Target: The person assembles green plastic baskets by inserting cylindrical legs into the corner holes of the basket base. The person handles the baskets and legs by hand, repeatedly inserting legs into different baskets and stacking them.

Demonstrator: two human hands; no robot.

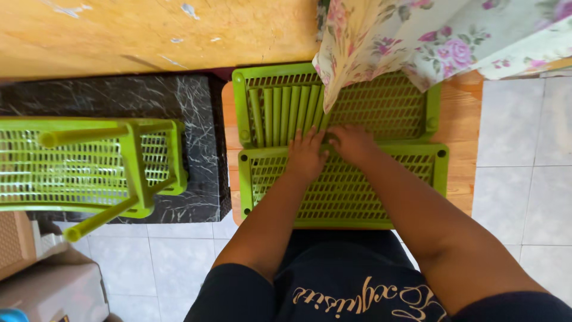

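Tiled floor [524, 197]; left hand [307, 156], right hand [353, 143] on green shelf tray [345, 191]

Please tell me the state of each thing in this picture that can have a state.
Left hand: flat, fingers spread, on the near tray.
Right hand: flat, at the trays' join.
Near tray: lying flat, empty.
Far tray: flat, holding loose green rods.
Floral cloth: hanging over the far tray.
Green rack: partly assembled, lying on its side.

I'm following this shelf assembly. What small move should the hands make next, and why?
Probably pick one green pole from the far tray: both the left hand and right hand rest at the poles' near ends, holding nothing.
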